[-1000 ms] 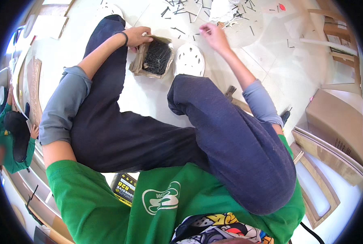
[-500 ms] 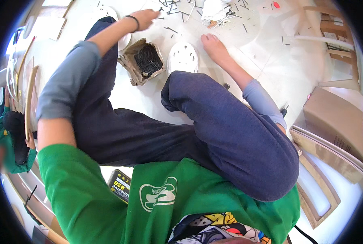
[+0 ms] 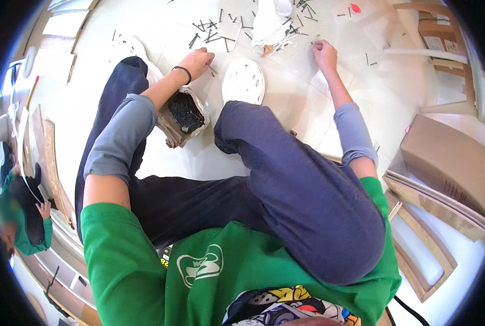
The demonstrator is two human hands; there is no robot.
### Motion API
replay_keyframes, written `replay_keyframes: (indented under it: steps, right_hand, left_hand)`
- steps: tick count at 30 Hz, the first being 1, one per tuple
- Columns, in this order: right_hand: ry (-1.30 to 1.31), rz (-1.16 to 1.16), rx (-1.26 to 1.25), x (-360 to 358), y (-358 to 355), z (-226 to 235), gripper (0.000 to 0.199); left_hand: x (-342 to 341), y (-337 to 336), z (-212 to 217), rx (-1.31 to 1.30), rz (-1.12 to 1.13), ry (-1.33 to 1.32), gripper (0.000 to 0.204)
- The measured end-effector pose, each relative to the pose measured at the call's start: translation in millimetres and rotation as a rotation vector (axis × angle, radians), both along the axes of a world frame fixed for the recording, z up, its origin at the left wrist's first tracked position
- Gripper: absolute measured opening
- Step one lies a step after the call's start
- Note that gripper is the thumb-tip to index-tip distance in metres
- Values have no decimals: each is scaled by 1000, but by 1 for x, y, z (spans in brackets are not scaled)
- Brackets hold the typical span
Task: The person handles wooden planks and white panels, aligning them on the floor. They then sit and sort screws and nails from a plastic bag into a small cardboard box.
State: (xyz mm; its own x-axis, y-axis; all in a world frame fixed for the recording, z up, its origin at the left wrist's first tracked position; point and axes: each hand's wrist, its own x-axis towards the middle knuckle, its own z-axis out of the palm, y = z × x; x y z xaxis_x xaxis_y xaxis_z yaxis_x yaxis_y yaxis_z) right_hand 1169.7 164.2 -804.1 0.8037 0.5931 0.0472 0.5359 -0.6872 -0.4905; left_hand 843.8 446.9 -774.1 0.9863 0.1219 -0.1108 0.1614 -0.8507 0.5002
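Note:
My left hand (image 3: pixel 200 62), with a dark band at its wrist, is closed in a pinch just beyond the cardboard box. A thin dark screw (image 3: pixel 212 70) shows at its fingertips. Torn at its rim, the brown box (image 3: pixel 173 133) stands between my feet, filled with dark screws (image 3: pixel 186 111). Over the floor to the right, my right hand (image 3: pixel 325 53) has its fingers drawn together near a few tiny bits; what they hold, if anything, is too small to name. Loose dark screws (image 3: pixel 212 37) lie scattered beyond my white clog (image 3: pixel 244 81).
A crumpled white bag (image 3: pixel 267 24) lies among the screws, with a small red piece (image 3: pixel 356 8) to its right. A large cardboard box (image 3: pixel 443 155) and curved wooden frames (image 3: pixel 424 250) stand at right. Another person (image 3: pixel 27 212) works at far left beside wooden parts.
My left hand has come back from the scattered screws toward the box. My right hand has moved to the right over the floor. The view has shifted slightly.

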Motion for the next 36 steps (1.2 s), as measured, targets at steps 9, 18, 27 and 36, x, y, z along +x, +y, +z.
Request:
replay_keyframes:
  steps: [9,18,27,36]
  right_hand:
    - [-212,188,-72,-42,-2,3,21]
    - [567,242,257,-53,16,143,36]
    - [636,1248,-122,-220,119,208,17]
    - [-52,1541,122,-289,141,123,15]
  left_hand:
    - [3,-32,-2,109,-5,187,15]
    - [12,-41,-14,222,37,114,13]
    - [6,36,134,-91,-226,476,10]
    - [-91,2,98,-68,-174,633,19]
